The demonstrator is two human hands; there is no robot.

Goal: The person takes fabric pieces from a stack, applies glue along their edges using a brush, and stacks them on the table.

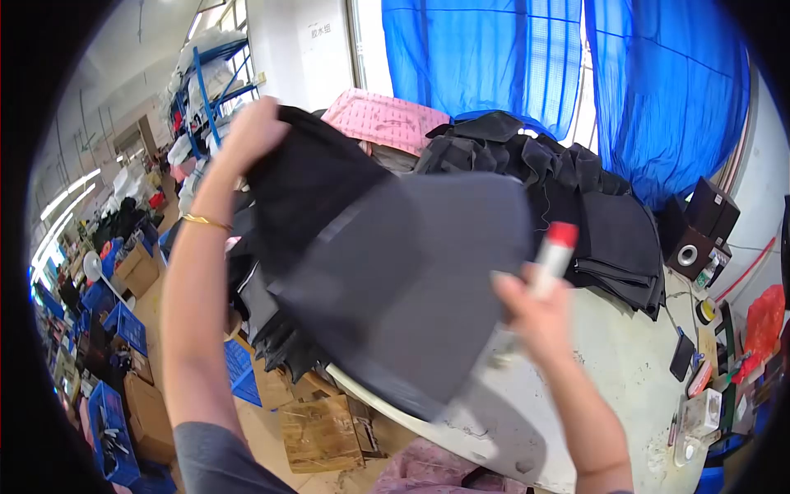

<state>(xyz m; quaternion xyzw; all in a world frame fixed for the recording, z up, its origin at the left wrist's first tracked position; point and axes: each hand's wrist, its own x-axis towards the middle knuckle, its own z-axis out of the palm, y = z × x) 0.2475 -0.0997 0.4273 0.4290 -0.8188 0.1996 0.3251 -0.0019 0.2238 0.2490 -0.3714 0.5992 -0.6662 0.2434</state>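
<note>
My left hand (257,132) is raised at the upper left, closed on the black end of a large fabric piece (403,272). The piece hangs over the table, black at the top and dark grey across its wide, rounded part, and is smeared by motion. Just to the right of its edge, my right hand (539,317) is closed around a white tube with a red end (553,262). The tube points upward. Blur hides whether my right thumb touches the fabric.
On the white table (609,370), dark folded fabric (621,247) is stacked at the back beside a pink basket (383,119). A speaker (691,247), a phone (682,356) and small tools line the right. A wooden stool (321,435) stands below the table's left edge.
</note>
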